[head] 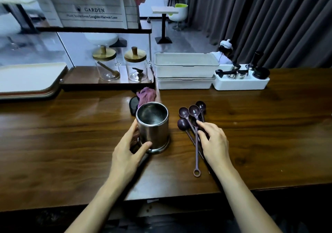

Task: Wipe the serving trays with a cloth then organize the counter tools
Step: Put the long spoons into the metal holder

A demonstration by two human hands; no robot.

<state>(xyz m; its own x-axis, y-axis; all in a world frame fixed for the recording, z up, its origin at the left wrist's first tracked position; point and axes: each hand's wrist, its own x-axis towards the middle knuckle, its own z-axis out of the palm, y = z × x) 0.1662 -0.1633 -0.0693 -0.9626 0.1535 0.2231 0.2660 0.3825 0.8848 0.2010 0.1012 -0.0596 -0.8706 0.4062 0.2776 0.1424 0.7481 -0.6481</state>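
Observation:
An empty steel canister (152, 125) stands upright at the middle of the wooden counter (71, 143). My left hand (129, 150) curls round its lower left side, thumb on the front near the base. To the right lie several dark purple long-handled spoons (192, 123) in a loose bunch, bowls pointing away from me. My right hand (213, 143) lies over their handles, with fingertips touching the shafts. A purple cloth (145, 96) sits crumpled behind the canister. Stacked serving trays (27, 81) rest at the far left.
A low wooden shelf (107, 83) carries two lidded glass jars (106, 65). Two stacked white lidded bins (185, 71) and a white tray of coffee tools (240, 80) line the back of the counter. A dark flat object (133, 105) lies beside the cloth.

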